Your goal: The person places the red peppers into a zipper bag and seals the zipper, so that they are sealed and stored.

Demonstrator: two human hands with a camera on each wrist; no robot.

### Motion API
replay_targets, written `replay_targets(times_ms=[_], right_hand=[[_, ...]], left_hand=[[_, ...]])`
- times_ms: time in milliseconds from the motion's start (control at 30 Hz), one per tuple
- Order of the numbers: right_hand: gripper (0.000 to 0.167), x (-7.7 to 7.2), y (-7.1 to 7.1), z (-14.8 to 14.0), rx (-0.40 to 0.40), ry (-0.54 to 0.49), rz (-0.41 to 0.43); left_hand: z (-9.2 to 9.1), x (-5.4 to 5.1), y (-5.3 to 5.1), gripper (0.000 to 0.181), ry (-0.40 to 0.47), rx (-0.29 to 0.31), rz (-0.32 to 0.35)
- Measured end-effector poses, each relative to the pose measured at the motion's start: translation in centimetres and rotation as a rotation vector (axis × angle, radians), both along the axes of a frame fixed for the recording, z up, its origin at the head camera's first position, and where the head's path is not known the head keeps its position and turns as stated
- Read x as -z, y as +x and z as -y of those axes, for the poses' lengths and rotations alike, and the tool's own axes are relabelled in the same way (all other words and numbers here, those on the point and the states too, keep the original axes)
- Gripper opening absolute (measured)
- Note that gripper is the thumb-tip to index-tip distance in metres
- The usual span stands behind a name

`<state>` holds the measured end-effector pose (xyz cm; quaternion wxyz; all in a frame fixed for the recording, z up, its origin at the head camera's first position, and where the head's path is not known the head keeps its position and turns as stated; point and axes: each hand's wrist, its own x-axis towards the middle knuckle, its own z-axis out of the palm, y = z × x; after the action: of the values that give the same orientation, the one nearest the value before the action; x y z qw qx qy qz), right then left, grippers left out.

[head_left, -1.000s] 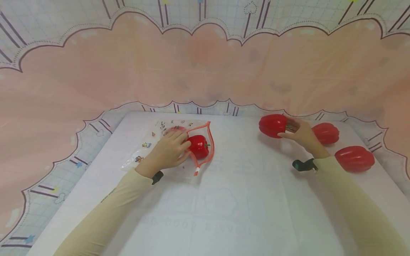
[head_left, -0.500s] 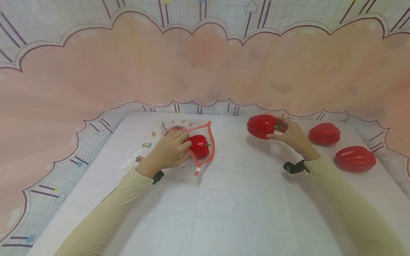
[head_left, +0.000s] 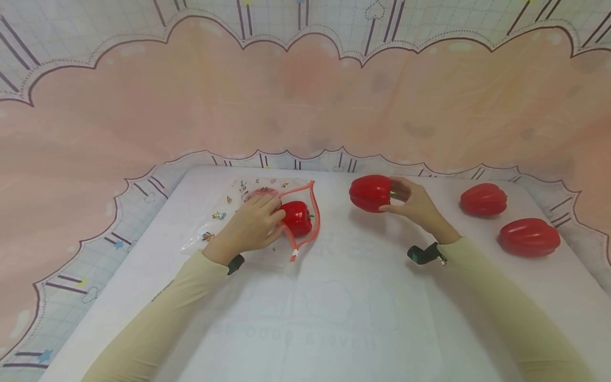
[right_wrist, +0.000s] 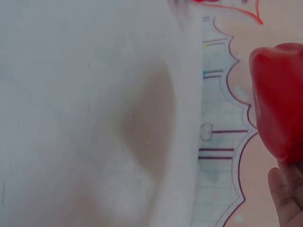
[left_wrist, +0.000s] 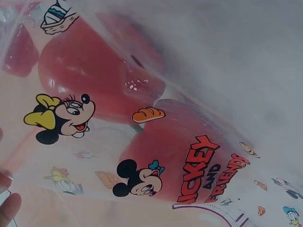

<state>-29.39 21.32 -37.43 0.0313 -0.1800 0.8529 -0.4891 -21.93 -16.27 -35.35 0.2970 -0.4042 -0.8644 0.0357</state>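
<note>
A red bell pepper (head_left: 370, 193) is held above the table by my right hand (head_left: 414, 204), gripped at its green-stem end. In the right wrist view the pepper (right_wrist: 279, 101) shows at the right edge with fingers below it. My left hand (head_left: 253, 223) grips the rim of a clear zip bag (head_left: 219, 216) with an orange-red edge and cartoon prints. Another red bell pepper (head_left: 297, 218) lies in the bag's mouth, stem outward. Through the plastic, the left wrist view shows more red peppers (left_wrist: 90, 71) inside. My left fingers partly cover the bag.
Two more red peppers (head_left: 483, 200) lie at the right side of the white table (head_left: 334, 318). A patterned pink cloth (head_left: 305, 106) rises behind the table's far edge. Between the bag and those peppers is bare white tabletop.
My right hand has carried its pepper leftward across the table, closer to the bag's mouth. The left hand and the bag have stayed in place.
</note>
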Motion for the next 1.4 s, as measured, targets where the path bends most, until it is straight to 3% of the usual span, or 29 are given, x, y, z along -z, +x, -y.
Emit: replay_targets(times_ms=[800,1400], right_hand=[[0.071,1.1,1.3,6.1,-0.069,-0.033,0.006],[0.071,1.7,1.6,8.0,-0.062,-0.019,-0.035]], left_hand=[[-0.2,-0.3,0.3,0.023,-0.007,-0.003,0.007],[-0.1,0.0,-0.1,0.020,-0.001,0.029,-0.020]])
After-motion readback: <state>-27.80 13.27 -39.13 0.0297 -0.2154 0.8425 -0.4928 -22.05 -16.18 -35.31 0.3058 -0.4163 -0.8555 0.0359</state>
